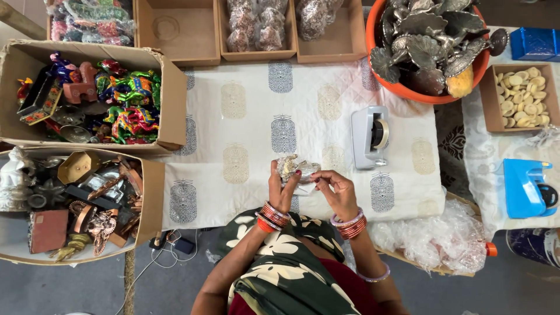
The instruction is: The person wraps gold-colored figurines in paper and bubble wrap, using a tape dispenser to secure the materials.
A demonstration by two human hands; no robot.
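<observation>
My left hand and my right hand meet over the near edge of the table, both closed on a small metal trinket in clear plastic wrap. The left fingers grip its left side from below. The right fingers pinch the wrap at its right end. Bangles circle both wrists. A grey tape dispenser stands just beyond my right hand.
White patterned cloth covers the table. Left: a box of colourful figurines and a box of metal ornaments. Far right: an orange tub of metal peacock pieces, a box of pale discs, a blue tape dispenser. Crumpled clear plastic lies beside me.
</observation>
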